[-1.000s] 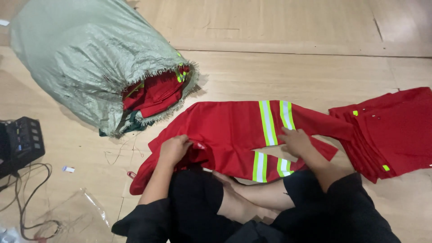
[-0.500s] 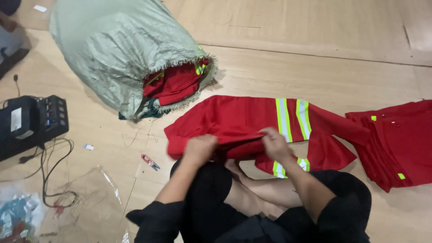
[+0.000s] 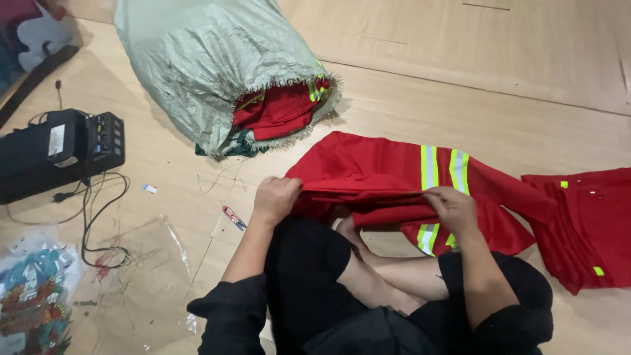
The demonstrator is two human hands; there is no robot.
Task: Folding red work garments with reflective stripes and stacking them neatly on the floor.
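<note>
On the wooden floor [image 3: 394, 98], right before my crossed legs, lies the red fabric garment with two yellow-and-silver reflective stripes [image 3: 368, 167], folded over on itself. My left hand [image 3: 276, 197] is bent at the wrist and clenched on its folded left edge; my right hand [image 3: 452, 207] pinches the fold beside the stripes, forearm angled inward. I count one more red garment [image 3: 591, 223] toward the floor's right edge, one grey-green woven sack [image 3: 210, 66] holding red cloth, one black device [image 3: 59, 151] and one small red snipper [image 3: 234, 217].
</note>
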